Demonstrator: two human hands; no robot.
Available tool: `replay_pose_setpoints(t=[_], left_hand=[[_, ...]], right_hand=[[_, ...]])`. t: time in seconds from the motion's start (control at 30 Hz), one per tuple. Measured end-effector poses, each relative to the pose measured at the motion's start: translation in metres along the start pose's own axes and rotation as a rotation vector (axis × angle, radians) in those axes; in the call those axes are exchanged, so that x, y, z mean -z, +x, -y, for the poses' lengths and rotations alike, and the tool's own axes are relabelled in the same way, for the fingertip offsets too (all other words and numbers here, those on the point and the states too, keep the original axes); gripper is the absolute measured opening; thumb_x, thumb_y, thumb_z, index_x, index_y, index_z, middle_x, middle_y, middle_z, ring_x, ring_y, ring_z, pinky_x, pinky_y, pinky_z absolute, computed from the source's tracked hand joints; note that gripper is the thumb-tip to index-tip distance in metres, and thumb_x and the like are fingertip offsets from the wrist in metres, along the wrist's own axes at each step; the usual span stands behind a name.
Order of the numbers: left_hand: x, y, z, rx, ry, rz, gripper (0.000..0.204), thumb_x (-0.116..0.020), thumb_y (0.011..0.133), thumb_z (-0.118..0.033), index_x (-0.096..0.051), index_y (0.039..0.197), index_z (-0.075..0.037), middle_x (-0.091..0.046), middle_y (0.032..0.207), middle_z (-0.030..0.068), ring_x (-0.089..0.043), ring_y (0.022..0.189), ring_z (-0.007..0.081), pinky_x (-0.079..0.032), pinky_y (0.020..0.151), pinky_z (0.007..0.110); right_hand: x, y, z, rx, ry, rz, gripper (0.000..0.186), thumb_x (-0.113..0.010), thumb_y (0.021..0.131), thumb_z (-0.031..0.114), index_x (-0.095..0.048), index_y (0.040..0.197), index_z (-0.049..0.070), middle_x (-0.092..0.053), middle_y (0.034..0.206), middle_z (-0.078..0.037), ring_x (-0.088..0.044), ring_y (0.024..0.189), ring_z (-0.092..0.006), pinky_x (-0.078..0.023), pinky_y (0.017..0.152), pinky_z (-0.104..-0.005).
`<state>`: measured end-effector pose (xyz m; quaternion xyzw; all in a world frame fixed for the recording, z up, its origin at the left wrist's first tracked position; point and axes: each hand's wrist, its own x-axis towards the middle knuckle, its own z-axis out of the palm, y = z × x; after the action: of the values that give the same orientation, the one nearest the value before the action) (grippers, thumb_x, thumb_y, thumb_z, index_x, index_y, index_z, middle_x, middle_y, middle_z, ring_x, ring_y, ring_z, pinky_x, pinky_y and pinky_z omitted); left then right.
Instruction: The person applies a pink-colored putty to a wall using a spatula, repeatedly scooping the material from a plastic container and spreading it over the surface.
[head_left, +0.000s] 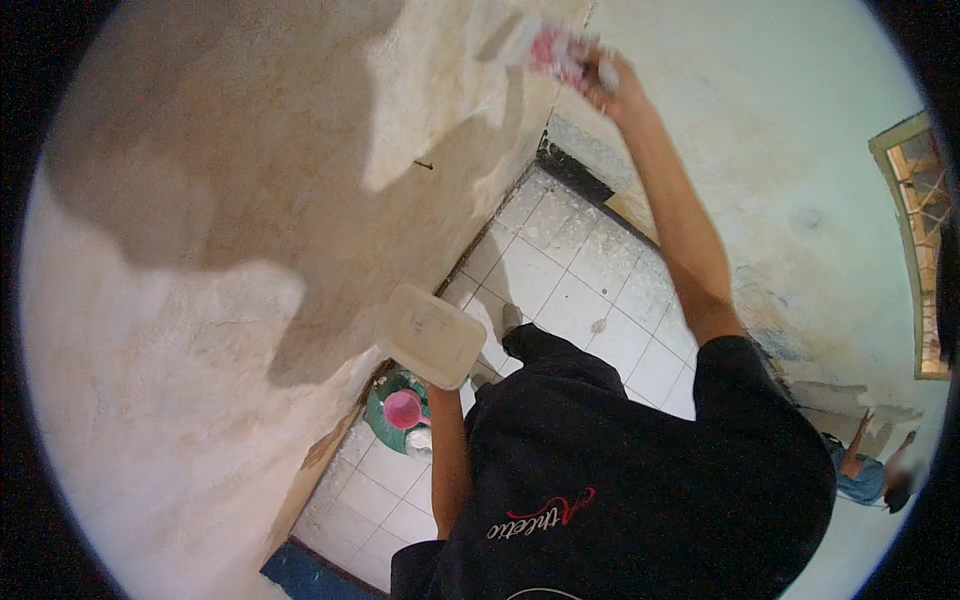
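My R hand (608, 82) clamped on pink/white tool (548, 52), blurred; wall (440, 115) just beyond, contact unclear. Board (432, 337) well apart, hiding L hand; can't tell that grip. Prob. best: edge flat, even press, board level.

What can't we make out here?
All in the head view:
Left hand: hidden behind the beige board.
Pink-and-white tool in the right hand: blurred, exact shape unclear.
Green basin: contents partly covered by the pink dipper.
Window: cut off by the dark fisheye rim.
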<state>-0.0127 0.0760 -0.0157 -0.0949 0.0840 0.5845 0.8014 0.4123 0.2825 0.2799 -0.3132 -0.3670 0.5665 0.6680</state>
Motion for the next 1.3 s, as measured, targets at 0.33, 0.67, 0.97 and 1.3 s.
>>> replay_pose_setpoints(t=[0.33, 0.67, 0.97, 1.3], left_hand=[[-0.028, -0.026, -0.002, -0.028, -0.026, -0.052, 0.064, -0.05, 0.09, -0.051, -0.04, 0.138, -0.011, -0.044, 0.139, 0.0131, -0.043, 0.126, 0.034, -0.034, 0.106, 0.054], [-0.019, -0.005, 0.011, 0.051, -0.008, -0.006, 0.063, -0.05, 0.09, -0.049, -0.041, 0.138, -0.01, -0.044, 0.138, 0.0137, -0.043, 0.126, 0.034, -0.034, 0.106, 0.053], [-0.044, 0.0, 0.01, 0.139, 0.013, 0.053, 0.062, -0.051, 0.09, -0.048, -0.041, 0.137, -0.009, -0.045, 0.137, 0.0143, -0.043, 0.126, 0.0339, -0.033, 0.107, 0.053], [-0.022, 0.013, 0.0, 0.199, 0.005, 0.102, 0.061, -0.052, 0.09, -0.046, -0.041, 0.137, -0.008, -0.045, 0.137, 0.0149, -0.043, 0.126, 0.0338, -0.032, 0.107, 0.052]], right_hand=[[0.108, -0.02, -0.218, -0.179, -0.179, -0.471, 0.02, -0.044, 0.092, 0.011, -0.057, 0.102, -0.002, -0.063, 0.095, -0.013, -0.063, 0.081, -0.0258, -0.056, 0.078, -0.0465], [0.066, 0.08, -0.132, -0.192, -0.366, -0.604, 0.01, -0.051, 0.088, 0.001, -0.057, 0.091, -0.006, -0.062, 0.088, -0.014, -0.065, 0.079, -0.0269, -0.059, 0.078, -0.0435], [-0.023, 0.125, 0.044, 0.072, -0.128, -0.374, 0.033, -0.049, 0.094, 0.023, -0.051, 0.111, -0.004, -0.056, 0.107, -0.017, -0.062, 0.094, -0.0317, -0.056, 0.081, -0.0463], [-0.091, 0.167, 0.154, 0.11, -0.05, -0.117, 0.024, -0.041, 0.096, 0.019, -0.05, 0.091, -0.003, -0.055, 0.085, -0.017, -0.06, 0.077, -0.0358, -0.057, 0.069, -0.0536]])
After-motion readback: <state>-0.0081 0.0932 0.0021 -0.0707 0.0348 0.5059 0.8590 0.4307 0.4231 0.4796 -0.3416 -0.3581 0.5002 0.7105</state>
